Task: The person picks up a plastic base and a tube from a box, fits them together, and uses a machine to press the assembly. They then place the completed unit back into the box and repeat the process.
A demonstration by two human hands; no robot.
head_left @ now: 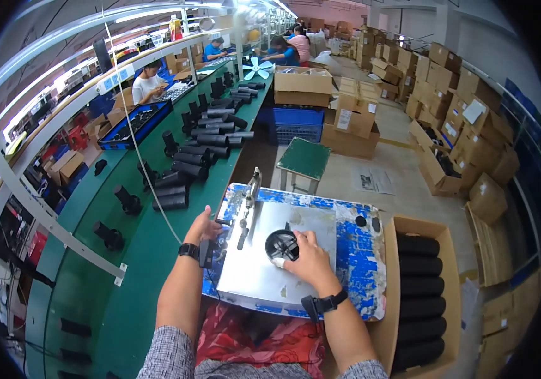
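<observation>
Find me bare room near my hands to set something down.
On the metal plate, between the clamp and the round black part in your right hand. On the green bench, between your left forearm and the white post. It's crowded farther up the bench with black tubes, and in the box of black rolls.

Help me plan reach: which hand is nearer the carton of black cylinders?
Right: the right hand grips a black spoked part left of the carton; the left hand is farther left.
</observation>
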